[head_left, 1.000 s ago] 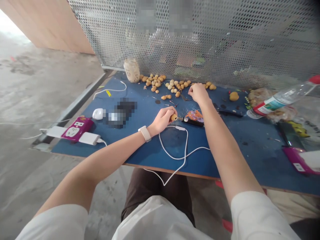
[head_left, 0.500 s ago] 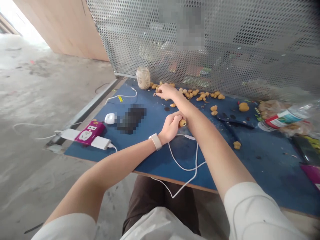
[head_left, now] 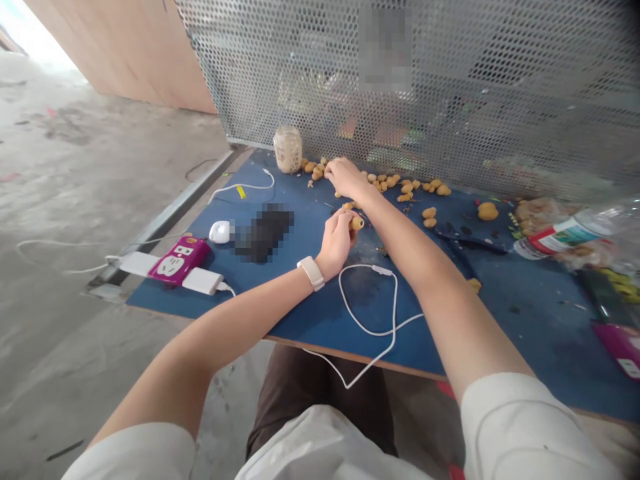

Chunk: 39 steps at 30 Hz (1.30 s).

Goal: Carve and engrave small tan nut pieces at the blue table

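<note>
My left hand (head_left: 336, 241), with a white band at its wrist, is closed around a small yellow-brown gourd (head_left: 357, 223). One end of this gourd, with a dark hole in it, points to the right. Farther back, my right hand (head_left: 346, 176) reaches over a row of small gourds (head_left: 383, 183) along the mesh. Its fingers are curled down and drawn together among them; what they hold, if anything, is hidden. A cloudy jar (head_left: 288, 151) stands to the left of that hand.
On the blue table (head_left: 310, 320) lie a looped white cable (head_left: 383, 333), a purple power socket (head_left: 180, 260), a white charger (head_left: 203, 281) and a blurred dark object (head_left: 267, 233). A plastic bottle (head_left: 560, 235) lies at the right. A perforated metal screen (head_left: 450, 100) bounds the back.
My left hand has moved away from me with the gourd, nearer the row. My right hand has shifted slightly right and back along the gourds.
</note>
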Each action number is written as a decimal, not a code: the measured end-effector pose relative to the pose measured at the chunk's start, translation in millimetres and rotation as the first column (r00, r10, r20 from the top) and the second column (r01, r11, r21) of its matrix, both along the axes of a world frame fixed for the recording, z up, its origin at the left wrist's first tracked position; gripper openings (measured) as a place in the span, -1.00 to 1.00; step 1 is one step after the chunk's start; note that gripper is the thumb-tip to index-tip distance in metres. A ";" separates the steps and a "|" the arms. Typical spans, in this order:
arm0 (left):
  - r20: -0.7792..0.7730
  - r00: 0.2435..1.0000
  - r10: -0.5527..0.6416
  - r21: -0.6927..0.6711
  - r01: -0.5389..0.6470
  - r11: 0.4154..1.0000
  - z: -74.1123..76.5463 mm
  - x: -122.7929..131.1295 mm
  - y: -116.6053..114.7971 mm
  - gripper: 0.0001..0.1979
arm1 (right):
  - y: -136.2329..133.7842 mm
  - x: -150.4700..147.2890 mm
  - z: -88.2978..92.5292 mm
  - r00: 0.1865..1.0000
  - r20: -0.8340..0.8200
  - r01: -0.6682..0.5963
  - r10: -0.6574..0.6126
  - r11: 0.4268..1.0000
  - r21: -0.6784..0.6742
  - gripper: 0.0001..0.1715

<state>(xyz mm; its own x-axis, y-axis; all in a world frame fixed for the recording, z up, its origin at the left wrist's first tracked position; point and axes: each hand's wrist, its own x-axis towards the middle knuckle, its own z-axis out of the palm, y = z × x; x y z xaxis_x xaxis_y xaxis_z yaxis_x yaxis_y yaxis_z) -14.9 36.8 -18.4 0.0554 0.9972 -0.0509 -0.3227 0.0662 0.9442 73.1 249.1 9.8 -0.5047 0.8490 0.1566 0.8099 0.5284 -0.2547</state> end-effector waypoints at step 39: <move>-0.053 0.951 -0.304 0.063 0.307 0.950 -4.8 3.7 -23.4 -0.58 | -248.9 134.9 -34.8 0.729 -0.684 0.128 -0.012 0.985 0.119 -0.63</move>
<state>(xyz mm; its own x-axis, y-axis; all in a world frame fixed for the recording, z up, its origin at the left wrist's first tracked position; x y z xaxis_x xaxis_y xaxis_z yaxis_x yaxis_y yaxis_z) -11.2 13.4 -23.2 0.3575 0.9339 0.0088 -0.2570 0.0893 0.9623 208.0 0.3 -25.0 -0.1541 0.8146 0.5591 0.4867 0.5550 -0.6746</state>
